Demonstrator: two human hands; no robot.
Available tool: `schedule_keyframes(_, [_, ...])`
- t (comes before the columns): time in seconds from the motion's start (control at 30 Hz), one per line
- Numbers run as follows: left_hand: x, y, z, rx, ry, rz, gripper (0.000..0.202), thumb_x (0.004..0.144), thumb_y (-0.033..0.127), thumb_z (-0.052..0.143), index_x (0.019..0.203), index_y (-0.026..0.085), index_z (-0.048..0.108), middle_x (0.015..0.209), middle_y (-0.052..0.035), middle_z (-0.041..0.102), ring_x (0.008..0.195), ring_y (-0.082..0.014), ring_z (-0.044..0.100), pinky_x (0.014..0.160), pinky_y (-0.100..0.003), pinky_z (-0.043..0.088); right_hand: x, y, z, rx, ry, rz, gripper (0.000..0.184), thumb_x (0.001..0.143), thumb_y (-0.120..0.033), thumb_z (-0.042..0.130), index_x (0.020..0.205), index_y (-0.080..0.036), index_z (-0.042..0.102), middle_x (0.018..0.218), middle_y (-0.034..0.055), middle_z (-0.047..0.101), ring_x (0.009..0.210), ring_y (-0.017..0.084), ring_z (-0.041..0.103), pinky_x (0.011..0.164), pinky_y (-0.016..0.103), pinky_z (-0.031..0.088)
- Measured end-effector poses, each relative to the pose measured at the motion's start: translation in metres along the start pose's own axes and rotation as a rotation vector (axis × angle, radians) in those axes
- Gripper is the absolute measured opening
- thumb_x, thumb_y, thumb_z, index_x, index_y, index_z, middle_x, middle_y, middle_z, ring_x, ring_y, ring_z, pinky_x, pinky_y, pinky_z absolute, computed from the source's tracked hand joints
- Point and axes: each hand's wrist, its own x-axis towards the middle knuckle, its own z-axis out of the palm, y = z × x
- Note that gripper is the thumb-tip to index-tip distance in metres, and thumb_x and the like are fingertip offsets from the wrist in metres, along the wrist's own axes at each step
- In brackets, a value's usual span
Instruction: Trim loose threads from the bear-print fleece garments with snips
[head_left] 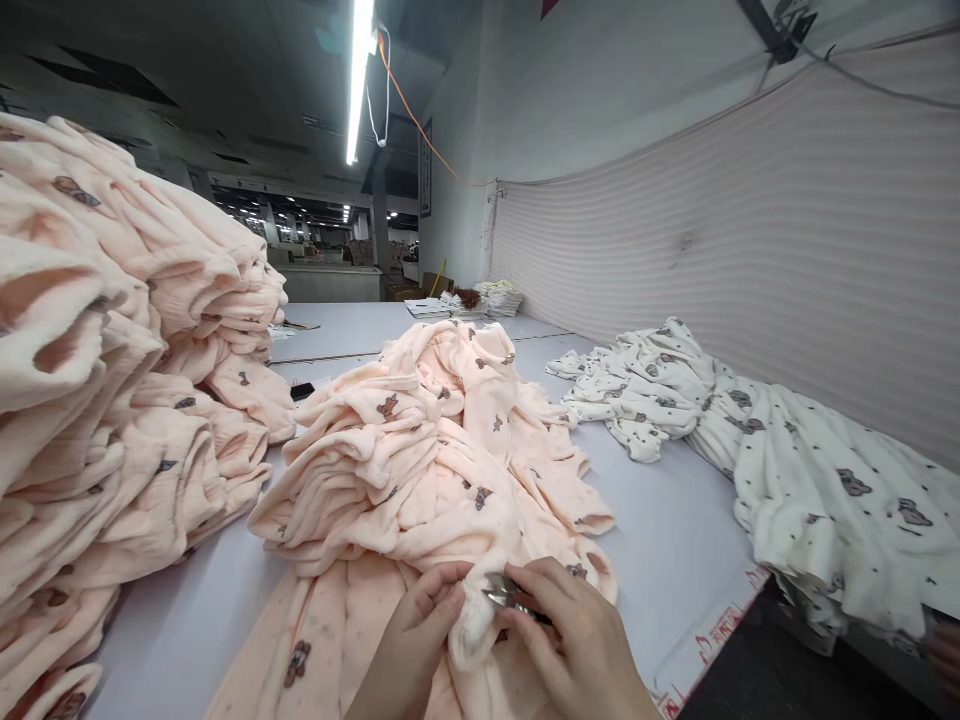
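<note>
Peach plush garments (442, 470) printed with small brown bears lie heaped in front of me. My left hand (420, 630) pinches the edge of one garment between thumb and fingers. Closed round a pair of small metal thread snips (501, 588) is my right hand (566, 625). The snips' blades lie against the folded cloth edge, just right of my left fingertips. My fingers hide most of the snips' handle.
A tall pile of peach garments (127, 330) rises at the left. White printed garments (817, 470) hang over the table's right edge. Stacked papers or cloths (465, 300) stand at the back of the pale table (660, 520). Part of another person's hand (943, 650) shows at far right.
</note>
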Motion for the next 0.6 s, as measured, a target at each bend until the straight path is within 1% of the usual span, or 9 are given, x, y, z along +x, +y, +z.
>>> schedule_keyframes(0.07, [0.000,0.000,0.000,0.012,0.010,0.001,0.027,0.069,0.031,0.078,0.091,0.018,0.070,0.087,-0.0064,0.073,0.088,-0.0236,0.067,0.083,-0.035,0.050,0.000,0.002,0.002,-0.018,-0.001,0.019,0.022,0.091,-0.023,0.049,0.107,-0.028,0.063,0.093,0.0013,0.066,0.082,0.019,0.063,0.073,0.029,0.045])
schedule_keyframes(0.13, [0.000,0.001,0.000,0.024,0.008,-0.006,0.027,0.068,0.031,0.078,0.090,0.018,0.071,0.087,-0.0059,0.074,0.090,-0.0237,0.066,0.082,-0.034,0.050,0.001,0.003,0.002,0.040,-0.029,0.069,0.020,0.092,-0.024,0.049,0.103,-0.028,0.064,0.090,0.0001,0.066,0.081,0.017,0.063,0.070,0.026,0.045])
schedule_keyframes(0.2, [0.001,0.003,0.001,0.031,0.005,-0.020,0.028,0.066,0.034,0.079,0.089,0.018,0.073,0.086,-0.0056,0.074,0.088,-0.0236,0.066,0.081,-0.033,0.050,0.003,0.004,0.001,0.083,-0.069,0.084,0.019,0.090,-0.023,0.053,0.105,-0.028,0.064,0.092,-0.0007,0.066,0.083,0.015,0.063,0.071,0.024,0.045])
schedule_keyframes(0.27, [0.002,0.005,0.001,0.042,0.006,-0.025,0.029,0.066,0.035,0.079,0.089,0.018,0.073,0.084,-0.0051,0.074,0.086,-0.0231,0.066,0.079,-0.032,0.050,0.004,0.004,-0.001,0.073,-0.089,0.073,0.022,0.088,-0.023,0.055,0.107,-0.028,0.063,0.094,-0.0006,0.066,0.084,0.016,0.063,0.073,0.025,0.045])
schedule_keyframes(0.37, [0.002,0.006,0.004,0.066,-0.015,-0.033,0.027,0.068,0.033,0.078,0.090,0.018,0.074,0.085,-0.0050,0.074,0.089,-0.0229,0.065,0.081,-0.030,0.050,0.006,0.005,-0.001,0.070,-0.069,0.106,0.021,0.091,-0.023,0.050,0.103,-0.028,0.066,0.091,-0.0002,0.067,0.082,0.017,0.063,0.072,0.026,0.044])
schedule_keyframes(0.43, [0.003,0.006,0.006,0.052,-0.031,-0.046,0.025,0.069,0.032,0.077,0.089,0.018,0.074,0.086,-0.0051,0.074,0.090,-0.0232,0.065,0.081,-0.031,0.049,0.007,0.007,0.000,0.119,-0.078,0.120,0.019,0.091,-0.024,0.051,0.102,-0.028,0.067,0.091,-0.0001,0.067,0.083,0.016,0.063,0.072,0.025,0.044])
schedule_keyframes(0.5, [0.003,0.004,0.005,0.042,-0.038,-0.052,0.024,0.070,0.033,0.076,0.089,0.018,0.074,0.087,-0.0054,0.074,0.090,-0.0233,0.065,0.082,-0.031,0.049,0.006,0.009,0.000,0.143,-0.098,0.110,0.020,0.088,-0.023,0.056,0.105,-0.027,0.066,0.094,0.0002,0.067,0.086,0.017,0.063,0.073,0.025,0.044])
schedule_keyframes(0.6, [0.005,0.003,0.004,0.088,-0.063,-0.036,0.024,0.074,0.033,0.073,0.091,0.017,0.074,0.090,-0.0066,0.073,0.094,-0.0239,0.063,0.082,-0.031,0.049,0.005,0.013,-0.001,0.147,-0.086,0.125,0.020,0.091,-0.025,0.052,0.102,-0.027,0.068,0.093,0.0009,0.067,0.086,0.017,0.063,0.075,0.026,0.044])
